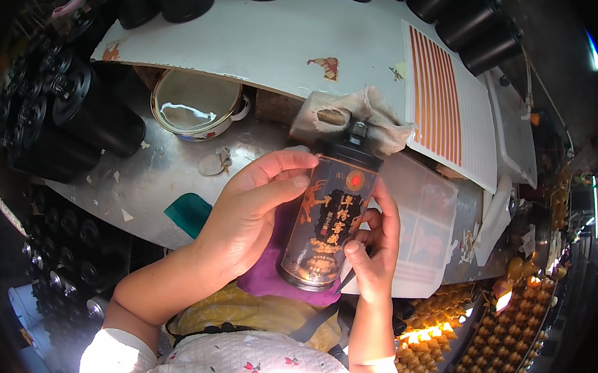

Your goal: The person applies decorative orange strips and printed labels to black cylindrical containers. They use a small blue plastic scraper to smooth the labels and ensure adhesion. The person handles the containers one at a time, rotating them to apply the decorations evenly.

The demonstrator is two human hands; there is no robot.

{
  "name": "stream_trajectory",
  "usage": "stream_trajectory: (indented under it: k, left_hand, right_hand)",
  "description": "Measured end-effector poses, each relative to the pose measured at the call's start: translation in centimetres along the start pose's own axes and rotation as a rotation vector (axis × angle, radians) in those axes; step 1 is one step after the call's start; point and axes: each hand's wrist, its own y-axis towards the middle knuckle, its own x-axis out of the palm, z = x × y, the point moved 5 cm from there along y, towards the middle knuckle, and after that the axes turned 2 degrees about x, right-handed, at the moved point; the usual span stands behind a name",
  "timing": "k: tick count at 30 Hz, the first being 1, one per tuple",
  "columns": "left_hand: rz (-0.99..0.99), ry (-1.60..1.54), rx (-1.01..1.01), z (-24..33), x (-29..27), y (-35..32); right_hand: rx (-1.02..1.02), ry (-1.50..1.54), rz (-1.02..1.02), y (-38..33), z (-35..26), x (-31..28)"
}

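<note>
In front of my body I hold a black bottle (324, 219), tilted, with its narrow neck pointing away from me. Gold and orange lettering and pictures and a small red round emblem cover its facing side. My left hand (246, 200) has its thumb and forefinger together at the bottle's upper left edge. Along the right side, the fingers of my right hand (377, 244) wrap behind the bottle while the thumb rests near its lower front. A thin dark strip (346, 281) shows below that thumb; what it belongs to is unclear. Just beyond the neck lies a crumpled beige cloth (376, 119).
An enamel basin (193, 135) with a light rim stands left, beside a teal flat scraper (189, 213). A sheet of orange-brown strips (434, 92) lies on the white raised board (267, 46). Black bottles (99, 117) crowd the left and far edges; amber pieces (504, 332) fill racks at right.
</note>
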Motion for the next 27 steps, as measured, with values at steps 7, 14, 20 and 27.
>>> stream_trajectory:
  k: [7, 14, 20, 27]
  left_hand:
    - [0.091, 0.097, 0.081, -0.8, -0.1, 1.5]
    - [0.109, -0.189, 0.008, -2.1, -0.8, 3.5]
    - [0.028, -0.145, 0.001, -2.2, -0.6, 2.8]
    - [-0.022, -0.127, -0.022, -1.9, -0.6, 2.6]
  right_hand:
    - [0.014, -0.006, -0.006, 0.1, -0.4, 0.3]
    - [0.014, 0.036, 0.008, 0.0, -0.1, 0.4]
    - [0.014, 0.02, -0.001, 0.1, -0.3, 0.3]
    - [0.042, 0.032, 0.006, 0.0, -0.4, 0.4]
